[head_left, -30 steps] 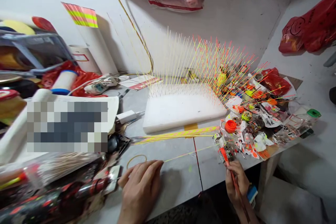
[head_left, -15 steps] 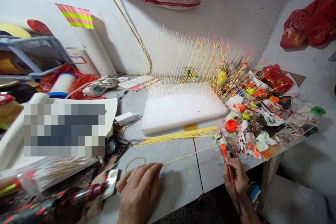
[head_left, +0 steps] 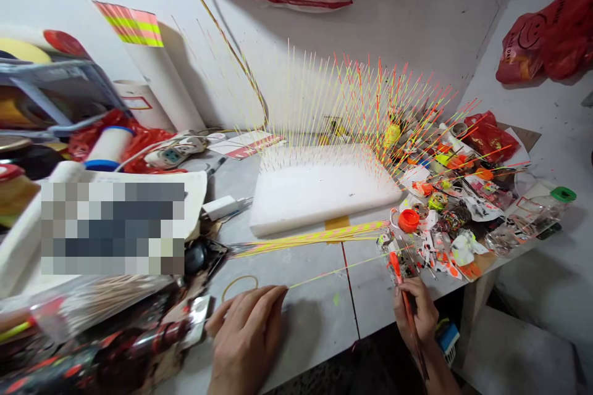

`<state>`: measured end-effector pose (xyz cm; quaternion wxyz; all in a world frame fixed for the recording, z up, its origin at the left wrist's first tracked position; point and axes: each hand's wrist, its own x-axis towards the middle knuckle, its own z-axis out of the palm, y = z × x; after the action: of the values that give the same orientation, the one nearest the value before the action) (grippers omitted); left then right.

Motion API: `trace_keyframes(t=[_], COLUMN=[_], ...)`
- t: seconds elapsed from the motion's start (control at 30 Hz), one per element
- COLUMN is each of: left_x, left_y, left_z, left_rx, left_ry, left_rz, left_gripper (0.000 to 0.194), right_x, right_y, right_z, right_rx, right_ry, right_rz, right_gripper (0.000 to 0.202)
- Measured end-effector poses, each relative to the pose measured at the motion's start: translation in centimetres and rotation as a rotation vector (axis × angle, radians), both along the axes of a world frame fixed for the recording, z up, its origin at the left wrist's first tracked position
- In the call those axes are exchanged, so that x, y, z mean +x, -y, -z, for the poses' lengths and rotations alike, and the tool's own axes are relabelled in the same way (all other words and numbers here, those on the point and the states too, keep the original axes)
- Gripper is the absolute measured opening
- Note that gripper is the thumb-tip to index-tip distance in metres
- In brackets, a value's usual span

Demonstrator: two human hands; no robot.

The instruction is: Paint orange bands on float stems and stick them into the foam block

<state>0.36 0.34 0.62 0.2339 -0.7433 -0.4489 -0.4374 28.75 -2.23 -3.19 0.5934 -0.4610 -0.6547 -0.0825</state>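
My left hand (head_left: 248, 333), at the table's front, pinches the near end of a thin yellow-green stick (head_left: 333, 272). The stick reaches right to the tip of a red-orange paintbrush (head_left: 406, 308), which my right hand (head_left: 419, 315) grips with its bristles pointing up and away. A white foam block (head_left: 319, 188) behind my hands holds many thin upright sticks with yellow and red tips. Between block and hands lies a bundle of yellow sticks (head_left: 301, 238). An open orange-red cap (head_left: 408, 221) sits beyond the brush.
Paint-stained scraps (head_left: 463, 250) and a clear bottle with a green lid (head_left: 563, 194) crowd the right. At left are a bag of wooden sticks (head_left: 115, 302), a power strip (head_left: 171, 153) and a blue-grey rack (head_left: 55, 95). A rubber band (head_left: 239, 278) lies by my left hand.
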Motion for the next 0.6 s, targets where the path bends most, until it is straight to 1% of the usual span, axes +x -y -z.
trace_keyframes(t=[0.33,0.6], left_x=[-0.08,-0.11], left_y=[0.18,0.06], left_z=[0.19,0.32], left_rx=[-0.03,-0.045], left_ry=[0.018,0.05], left_rz=[-0.013,0.008], left_gripper=[0.012,0.011], right_x=[-0.04,-0.13], right_y=[0.02,-0.12], right_z=[0.15,-0.31], right_rx=[-0.008,-0.002], right_ry=[-0.016,0.01], right_rz=[0.011,0.048], right_gripper=[0.013,0.013])
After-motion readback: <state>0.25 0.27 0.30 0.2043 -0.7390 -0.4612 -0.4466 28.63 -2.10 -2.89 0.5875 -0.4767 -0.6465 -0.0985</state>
